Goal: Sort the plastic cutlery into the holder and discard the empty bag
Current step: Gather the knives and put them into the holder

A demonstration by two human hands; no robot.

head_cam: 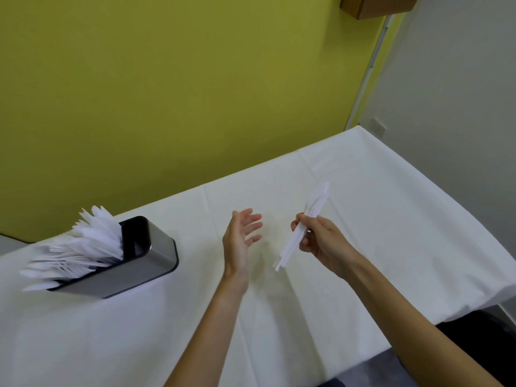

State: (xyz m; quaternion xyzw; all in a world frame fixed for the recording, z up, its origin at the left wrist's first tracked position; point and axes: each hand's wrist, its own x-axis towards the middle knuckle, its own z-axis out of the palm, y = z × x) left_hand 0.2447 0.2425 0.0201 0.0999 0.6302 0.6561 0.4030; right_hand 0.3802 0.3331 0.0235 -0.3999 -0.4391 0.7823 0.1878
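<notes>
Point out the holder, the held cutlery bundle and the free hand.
holder (134, 270): head view, on its steel side wall.
cutlery bundle (317, 203): head view, on its upper ends.
left hand (237, 241): head view, on the open palm.

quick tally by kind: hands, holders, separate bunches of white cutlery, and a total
hands: 2, left hand open, right hand gripping cutlery
holder: 1
bunches of white cutlery: 2, holder bunch and held bunch
total: 5
single pieces too blurred to count
</notes>
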